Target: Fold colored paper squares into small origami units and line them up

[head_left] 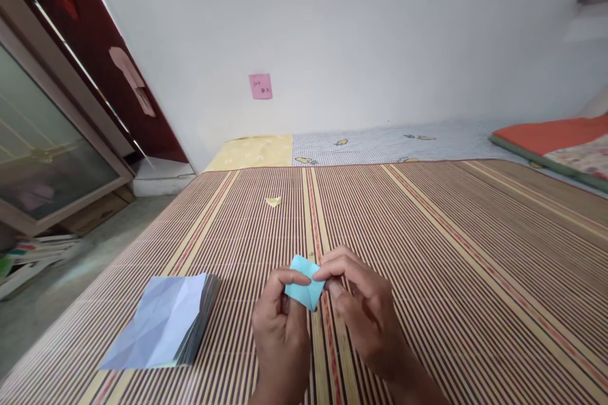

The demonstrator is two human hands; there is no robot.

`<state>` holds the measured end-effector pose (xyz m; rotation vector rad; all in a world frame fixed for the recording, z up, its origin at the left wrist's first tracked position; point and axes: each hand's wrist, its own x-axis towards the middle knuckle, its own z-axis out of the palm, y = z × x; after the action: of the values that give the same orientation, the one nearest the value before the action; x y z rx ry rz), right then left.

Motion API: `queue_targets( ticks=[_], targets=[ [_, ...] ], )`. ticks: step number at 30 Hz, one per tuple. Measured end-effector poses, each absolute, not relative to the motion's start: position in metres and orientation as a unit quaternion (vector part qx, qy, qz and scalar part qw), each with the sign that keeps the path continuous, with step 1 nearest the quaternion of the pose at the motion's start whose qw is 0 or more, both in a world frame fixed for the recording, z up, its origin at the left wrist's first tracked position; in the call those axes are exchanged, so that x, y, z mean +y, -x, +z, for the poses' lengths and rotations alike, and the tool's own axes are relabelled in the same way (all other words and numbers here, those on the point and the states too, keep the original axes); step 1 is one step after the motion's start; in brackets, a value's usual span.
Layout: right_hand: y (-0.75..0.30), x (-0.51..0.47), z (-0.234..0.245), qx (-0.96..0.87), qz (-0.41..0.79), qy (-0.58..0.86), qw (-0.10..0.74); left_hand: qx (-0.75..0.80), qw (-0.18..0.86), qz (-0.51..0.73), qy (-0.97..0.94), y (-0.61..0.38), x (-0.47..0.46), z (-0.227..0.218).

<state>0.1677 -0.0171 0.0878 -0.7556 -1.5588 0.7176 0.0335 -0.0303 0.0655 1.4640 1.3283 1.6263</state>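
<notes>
Held in the air above the striped mat (427, 278), between left hand (284, 326) and right hand (368, 307): small folded blue paper (300, 293). Gripped at the left side by left hand, with one bent digit across the near face, tip close to the middle. Grasped near the right corner by right hand, with a forefinger tip laid on the near face, just beside the opposite fingertip, and thumb near the right edge. Fingers nearly closed on both sides, around the thin paper only. Cannot tell the contact on the far face. Tilted, with top and bottom corners clear of the fingers. On the mat to the left, well apart: paper stack (156, 322), with creased top sheet. Farther out: small yellow scrap (273, 201).
</notes>
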Motion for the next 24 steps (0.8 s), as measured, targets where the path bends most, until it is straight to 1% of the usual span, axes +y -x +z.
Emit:
queue_targets(
  ticks=[5,10,13,16,20,22,24],
  targets=[
    [-0.172,-0.012,0.087,-0.611,0.383,0.391,0.572,0.451,0.304,0.581,-0.606,-0.032,-0.026,0.072],
    [-0.171,-0.007,0.086,-0.62,0.386,0.395,0.557,0.379,0.329,0.53,-0.683,-0.03,-0.022,0.078],
    [-0.172,-0.008,0.088,-0.616,0.389,0.396,0.559,0.396,0.363,0.523,-0.662,-0.03,-0.022,0.076],
    [-0.175,-0.008,0.089,-0.597,0.401,0.403,0.566,0.425,0.442,0.542,-0.575,-0.031,-0.024,0.074],
    [-0.183,-0.006,0.089,-0.592,0.377,0.418,0.576,0.375,0.585,0.517,-0.499,-0.029,-0.021,0.077],
    [-0.187,-0.005,0.09,-0.617,0.354,0.418,0.565,0.344,0.63,0.486,-0.5,-0.027,-0.018,0.08],
    [-0.189,-0.005,0.091,-0.632,0.363,0.41,0.548,0.34,0.647,0.459,-0.504,-0.028,-0.016,0.082]
  ],
)
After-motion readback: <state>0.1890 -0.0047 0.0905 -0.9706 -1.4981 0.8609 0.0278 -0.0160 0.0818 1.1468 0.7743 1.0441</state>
